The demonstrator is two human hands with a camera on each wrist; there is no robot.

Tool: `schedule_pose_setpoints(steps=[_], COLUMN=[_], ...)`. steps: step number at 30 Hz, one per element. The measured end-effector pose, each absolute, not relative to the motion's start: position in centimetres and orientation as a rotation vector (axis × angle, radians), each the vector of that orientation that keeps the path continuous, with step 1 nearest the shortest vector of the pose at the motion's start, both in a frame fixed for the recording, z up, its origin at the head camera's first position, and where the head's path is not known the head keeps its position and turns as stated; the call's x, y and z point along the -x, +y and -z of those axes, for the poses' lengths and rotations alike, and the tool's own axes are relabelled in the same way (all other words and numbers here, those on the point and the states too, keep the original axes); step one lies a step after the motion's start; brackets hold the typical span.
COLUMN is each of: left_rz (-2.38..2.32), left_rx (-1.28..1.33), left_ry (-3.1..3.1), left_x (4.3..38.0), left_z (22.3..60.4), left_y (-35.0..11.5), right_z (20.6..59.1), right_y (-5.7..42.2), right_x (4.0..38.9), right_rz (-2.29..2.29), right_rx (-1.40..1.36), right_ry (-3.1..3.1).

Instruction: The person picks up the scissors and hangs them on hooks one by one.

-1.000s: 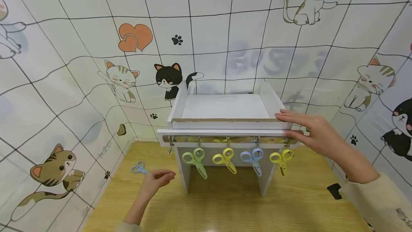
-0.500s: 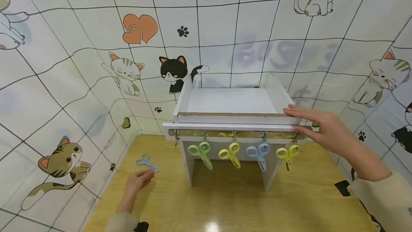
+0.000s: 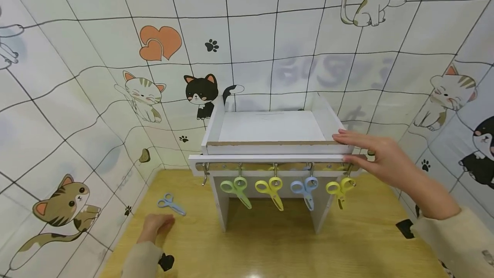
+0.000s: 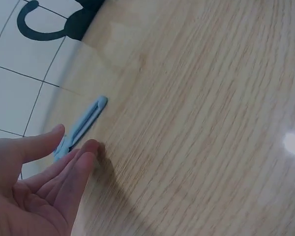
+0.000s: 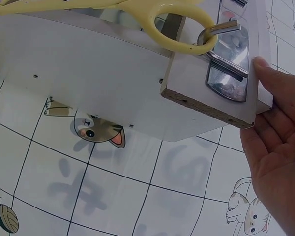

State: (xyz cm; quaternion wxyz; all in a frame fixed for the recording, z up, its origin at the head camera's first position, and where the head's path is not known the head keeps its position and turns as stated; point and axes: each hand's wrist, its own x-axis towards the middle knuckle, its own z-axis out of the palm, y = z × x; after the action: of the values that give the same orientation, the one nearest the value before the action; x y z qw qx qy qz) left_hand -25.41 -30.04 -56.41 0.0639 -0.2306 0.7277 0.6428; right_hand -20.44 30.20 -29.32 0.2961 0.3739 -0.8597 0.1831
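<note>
Blue scissors (image 3: 175, 206) lie on the wooden table at the left. My left hand (image 3: 153, 225) is just in front of them, low over the table. In the left wrist view its thumb and fingers are apart, with the scissors (image 4: 88, 118) beyond the fingertips. My right hand (image 3: 390, 162) holds the right end of a white shelf (image 3: 266, 158), thumb on the front board and fingers over the tray edge. From the shelf's hooks hang green scissors (image 3: 245, 200), yellow scissors (image 3: 277, 200), blue scissors (image 3: 308, 197) and, nearest my right hand, more yellow scissors (image 3: 340, 198).
The leftmost hook (image 3: 205, 176) of the rail holds nothing. On top of the shelf is a shallow tray (image 3: 270, 128). Side panels (image 3: 219, 209) carry the shelf on the table (image 3: 270, 252). Walls covered in cat-print sheeting (image 3: 254, 37) stand behind and at both sides.
My left hand has moved left and toward me, away from the shelf, uncovering the blue scissors on the table. My right hand stays on the shelf's right end. The head view shifted slightly.
</note>
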Motion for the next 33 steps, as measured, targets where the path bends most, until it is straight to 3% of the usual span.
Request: schedule_pose_setpoints(steps=[10,15,33], left_rz=[-1.086,-0.903,-0.956], left_rx=[0.477,0.520,0.483], left_ry=[2.791,2.838,2.741], left_x=[26.5,27.1,27.2], left_z=[57.4,57.6,57.3], left_y=[-29.4,-28.5,-29.9], right_z=[29.5,29.5,29.3], right_y=[30.2,30.3,30.0], right_x=[20.3,20.4,20.4], right_rz=[-0.471,-0.466,-0.473], right_rx=[-0.961,-0.962,-0.970], right_ry=[-2.305,-2.293,-2.305])
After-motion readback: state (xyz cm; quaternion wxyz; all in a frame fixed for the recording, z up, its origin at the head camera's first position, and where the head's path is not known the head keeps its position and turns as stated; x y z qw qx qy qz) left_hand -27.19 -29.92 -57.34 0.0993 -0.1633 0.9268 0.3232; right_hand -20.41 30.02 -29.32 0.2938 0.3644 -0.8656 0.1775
